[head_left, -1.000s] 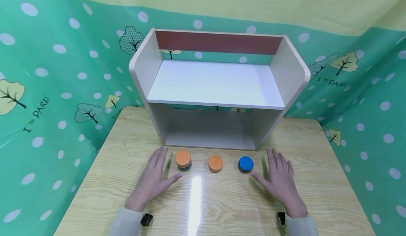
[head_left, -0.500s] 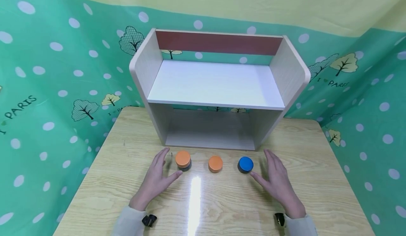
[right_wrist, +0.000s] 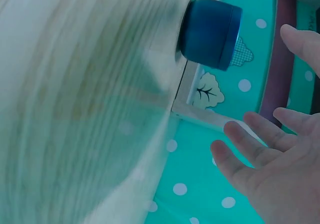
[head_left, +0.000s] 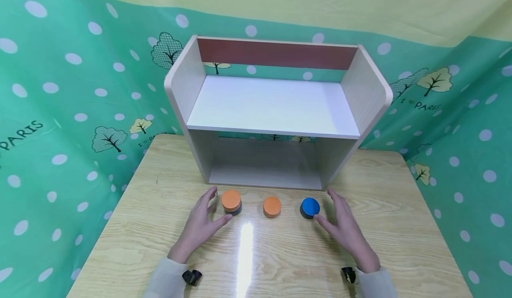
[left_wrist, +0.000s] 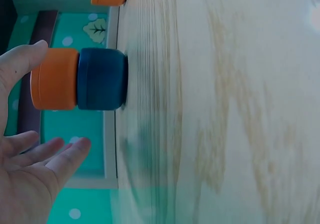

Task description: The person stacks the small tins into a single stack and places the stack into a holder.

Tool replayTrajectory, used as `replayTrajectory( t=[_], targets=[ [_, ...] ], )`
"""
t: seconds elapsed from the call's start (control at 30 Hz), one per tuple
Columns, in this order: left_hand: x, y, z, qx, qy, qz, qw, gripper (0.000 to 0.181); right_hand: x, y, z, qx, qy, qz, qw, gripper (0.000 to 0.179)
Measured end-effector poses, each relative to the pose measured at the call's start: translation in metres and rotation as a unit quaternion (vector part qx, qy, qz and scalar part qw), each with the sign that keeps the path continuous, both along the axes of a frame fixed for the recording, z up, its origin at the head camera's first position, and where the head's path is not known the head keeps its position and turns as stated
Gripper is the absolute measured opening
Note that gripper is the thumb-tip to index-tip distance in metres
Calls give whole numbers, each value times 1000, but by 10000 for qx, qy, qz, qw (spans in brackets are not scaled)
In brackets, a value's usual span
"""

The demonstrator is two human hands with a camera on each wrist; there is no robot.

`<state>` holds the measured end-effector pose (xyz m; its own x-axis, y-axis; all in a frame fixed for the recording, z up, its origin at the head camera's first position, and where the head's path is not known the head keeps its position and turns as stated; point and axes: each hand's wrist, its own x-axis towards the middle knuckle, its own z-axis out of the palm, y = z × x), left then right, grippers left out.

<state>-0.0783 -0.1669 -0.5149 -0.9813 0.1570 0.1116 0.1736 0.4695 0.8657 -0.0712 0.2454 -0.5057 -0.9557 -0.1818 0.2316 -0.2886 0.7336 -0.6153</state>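
On the left, an orange round lidded pot (head_left: pixel 231 199) sits stacked on a dark blue one (left_wrist: pixel 102 78). My left hand (head_left: pixel 198 225) is spread beside this stack, thumb in front and fingers to its left; in the left wrist view the thumb overlaps the orange pot's edge. A single orange pot (head_left: pixel 272 206) stands in the middle of the row. To the right is a single blue pot (head_left: pixel 310 207). My right hand (head_left: pixel 345 227) is spread at its right side, thumb tip near the pot's front edge, and holds nothing.
Behind the row stands a white two-level shelf (head_left: pixel 272 106) with a brown back bar (head_left: pixel 276 53). All of it rests on a light wooden table (head_left: pixel 160 187). A green dotted curtain (head_left: pixel 80 89) hangs around the back and sides.
Both hands have shifted slightly inward, the left toward the stack and the right toward the blue pot, with fingers drawn closer together. The pots and shelf have stayed in place.
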Motion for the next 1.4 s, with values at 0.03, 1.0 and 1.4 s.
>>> replayTrajectory(
  t=[0.03,1.0,1.4],
  targets=[
    [-1,1,-1,49,-42,-9,10000,99,0,-1,-1,-37,-12,26,10000,88],
    [-11,12,-15,525,-272,-144,9981,93,-6,-15,-14,-328,-184,198,9991,81],
    [-12,15,-19,446,-306,-116,9985,92,-8,-15,-18,-515,-430,194,9976,75]
  ],
)
